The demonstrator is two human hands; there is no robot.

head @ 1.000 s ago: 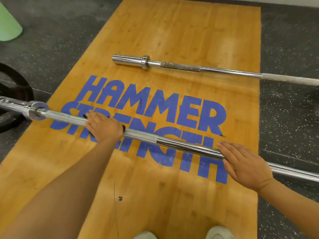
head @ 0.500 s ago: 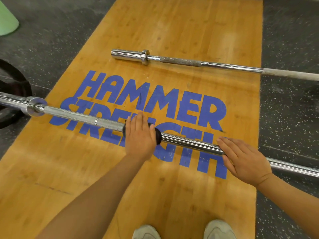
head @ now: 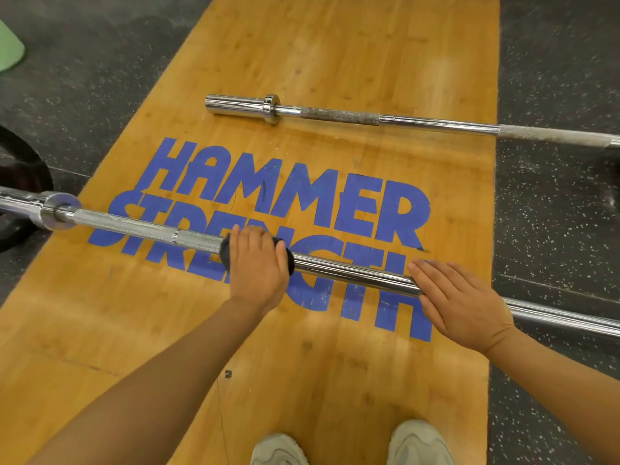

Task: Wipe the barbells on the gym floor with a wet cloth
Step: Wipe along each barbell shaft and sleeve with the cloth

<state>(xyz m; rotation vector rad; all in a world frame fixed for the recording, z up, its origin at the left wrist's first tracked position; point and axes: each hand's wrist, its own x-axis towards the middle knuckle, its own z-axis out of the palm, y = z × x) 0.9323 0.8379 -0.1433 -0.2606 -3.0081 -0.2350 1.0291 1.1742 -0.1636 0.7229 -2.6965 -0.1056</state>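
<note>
A green object is seen at the far left on the speckled gym floor, above a black weight plate. The near barbell is laid across the wooden platform. A dark cloth is wrapped round its shaft and gripped by the left hand. Further right, the shaft is pressed by the flat, straight-fingered right hand. A second barbell is lying beyond, apart.

two barbells, one dark cloth, two hands, two shoes
</note>
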